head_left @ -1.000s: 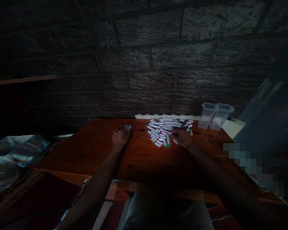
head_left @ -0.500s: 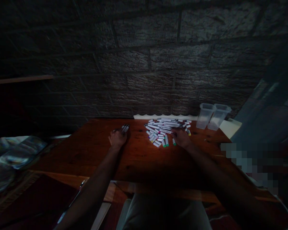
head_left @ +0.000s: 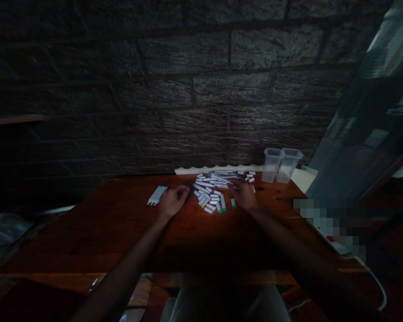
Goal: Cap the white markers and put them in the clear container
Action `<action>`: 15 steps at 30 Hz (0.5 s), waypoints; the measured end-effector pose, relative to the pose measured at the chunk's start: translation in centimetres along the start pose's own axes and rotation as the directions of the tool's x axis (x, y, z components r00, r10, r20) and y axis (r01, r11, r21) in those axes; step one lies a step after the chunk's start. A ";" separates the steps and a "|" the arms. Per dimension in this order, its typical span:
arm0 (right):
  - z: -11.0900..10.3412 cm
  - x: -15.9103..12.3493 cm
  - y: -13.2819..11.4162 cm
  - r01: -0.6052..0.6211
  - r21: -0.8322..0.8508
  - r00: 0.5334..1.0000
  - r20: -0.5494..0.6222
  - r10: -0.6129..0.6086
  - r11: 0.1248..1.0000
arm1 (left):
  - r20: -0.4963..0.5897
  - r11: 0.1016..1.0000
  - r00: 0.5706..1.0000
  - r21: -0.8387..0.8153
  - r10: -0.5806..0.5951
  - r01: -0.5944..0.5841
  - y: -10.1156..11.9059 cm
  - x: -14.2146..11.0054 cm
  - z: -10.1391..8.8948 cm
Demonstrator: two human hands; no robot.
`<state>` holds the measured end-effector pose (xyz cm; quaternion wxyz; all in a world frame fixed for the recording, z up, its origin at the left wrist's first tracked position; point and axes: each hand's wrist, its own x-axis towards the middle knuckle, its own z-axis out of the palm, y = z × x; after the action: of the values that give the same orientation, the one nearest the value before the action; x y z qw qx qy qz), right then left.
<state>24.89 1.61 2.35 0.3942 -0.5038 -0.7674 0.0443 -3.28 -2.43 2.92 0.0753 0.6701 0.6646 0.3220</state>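
Observation:
A heap of white markers [head_left: 206,184] lies on the wooden table, the near ones showing coloured ends. My right hand [head_left: 244,196] is at the heap's right side, thumb and fingers pinched on the end of a white marker [head_left: 220,179] that points left. To the left of the heap, my left hand [head_left: 175,201] has its fingers loosely curled with a gap between them, and no marker shows in it. Beside that hand, several white markers [head_left: 157,195] with dark ends lie side by side in a row. A green-ended marker [head_left: 233,203] lies apart near my right wrist.
Two clear plastic containers [head_left: 271,165] stand at the table's back right, before a pale sheet [head_left: 305,178]. A white wavy-edged strip [head_left: 188,170] runs along the brick wall [head_left: 208,94]. A white cable [head_left: 378,286] hangs at the right.
My left hand has let go of the dark-ended markers, leaving them on the table, and moved right toward the heap. My right hand stays at the heap. The view has shifted slightly.

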 end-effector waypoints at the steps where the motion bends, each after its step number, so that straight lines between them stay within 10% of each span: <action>1: -0.1 -0.1 -0.4 0.008 0.019 1.000 -0.028 -0.008 1.000 | 0.087 0.994 0.996 -0.105 0.029 -0.020 1.2 0.4 0.4; 5: 0.0 -0.7 -2.0 0.081 0.266 0.987 -0.157 -0.039 0.961 | 0.291 0.832 0.956 -0.536 0.026 0.141 5.7 1.6 1.7; 10: 0.7 -1.3 -3.3 0.117 0.343 0.991 -0.101 -0.087 0.932 | 0.243 0.616 0.969 -0.771 0.050 0.161 7.5 1.7 3.1; 15: 0.8 -1.3 -4.1 0.099 0.364 0.994 -0.003 -0.105 0.926 | 0.203 0.764 0.976 -0.641 0.081 0.070 4.8 2.7 1.2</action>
<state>21.59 -1.16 2.96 0.4758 -0.3811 -0.7744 0.1691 1.16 -0.02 5.37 0.3723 0.6364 0.4993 0.4551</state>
